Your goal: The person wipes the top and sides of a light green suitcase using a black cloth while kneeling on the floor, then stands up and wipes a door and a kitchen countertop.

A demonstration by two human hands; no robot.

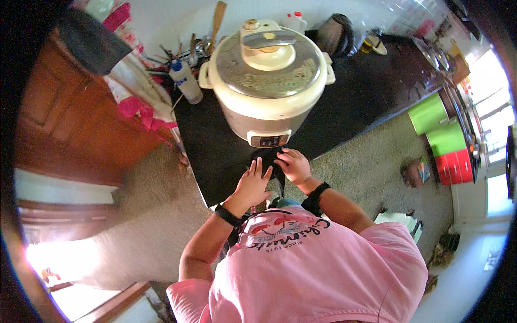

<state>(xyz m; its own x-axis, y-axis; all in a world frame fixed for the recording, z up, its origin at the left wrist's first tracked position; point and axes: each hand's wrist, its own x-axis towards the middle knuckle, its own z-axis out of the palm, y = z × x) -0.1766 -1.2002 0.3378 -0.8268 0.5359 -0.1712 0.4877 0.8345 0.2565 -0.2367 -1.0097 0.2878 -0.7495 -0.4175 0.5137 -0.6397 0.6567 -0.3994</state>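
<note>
A black cloth-like item [267, 155] lies at the counter's front edge, just below the cooker's control panel, and a dark strip of it hangs down. My left hand [253, 183] rests flat over its near side, fingers spread. At the item's right side, my right hand [295, 166] touches it with bent fingers; whether they pinch it is hard to see. Directly beyond both hands stands a large cream and grey electric pressure cooker [266, 76]. Its lid [303, 76] is on, with the lid handle on top, and a lit display shows on the front panel [270, 139].
Left of the cooker is a clear bottle with a blue cap [186, 80], near a wooden spatula [218, 24] and other utensils. A dark rounded object [335, 34] sits behind on the black countertop [359, 93]. Green cabinet doors [446, 137] stand to the right.
</note>
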